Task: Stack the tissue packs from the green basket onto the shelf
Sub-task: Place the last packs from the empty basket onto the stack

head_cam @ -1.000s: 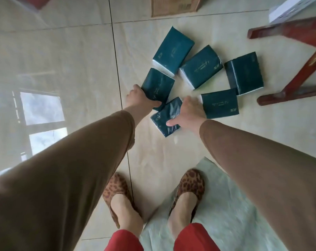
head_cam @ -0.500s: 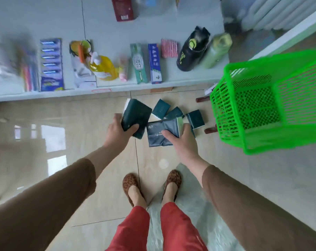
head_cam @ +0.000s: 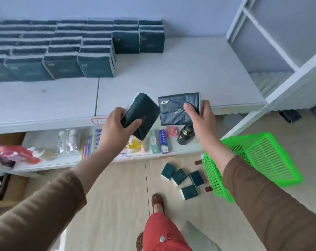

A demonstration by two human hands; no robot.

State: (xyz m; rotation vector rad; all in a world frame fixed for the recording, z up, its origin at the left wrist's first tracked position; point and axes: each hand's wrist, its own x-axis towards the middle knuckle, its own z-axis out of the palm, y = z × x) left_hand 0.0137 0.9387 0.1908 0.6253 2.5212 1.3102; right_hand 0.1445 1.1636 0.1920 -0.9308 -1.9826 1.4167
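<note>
My left hand (head_cam: 117, 127) grips a dark green tissue pack (head_cam: 141, 116), tilted, just over the front edge of the white shelf (head_cam: 180, 73). My right hand (head_cam: 202, 120) holds a second dark tissue pack (head_cam: 175, 105) with gold lettering facing up, beside the first. Rows of stacked tissue packs (head_cam: 63, 49) fill the back left of the shelf, ending in a lower stack (head_cam: 150, 38) toward the middle. Several more tissue packs (head_cam: 182, 180) lie on the floor tiles. The green basket (head_cam: 262, 160) sits at the right, partly behind my right forearm.
A lower shelf (head_cam: 45, 138) under the top one holds toothpaste boxes (head_cam: 159, 142), toothbrushes, bottles and a dark round bottle (head_cam: 186, 134). A white frame (head_cam: 273, 40) rises at the right end. Cardboard boxes (head_cam: 8, 192) stand at the left on the floor. My feet are below.
I have straightened up from the floor with one pack in each hand and raised them from floor height to the top shelf's front edge. The view swung up onto the shelf.
</note>
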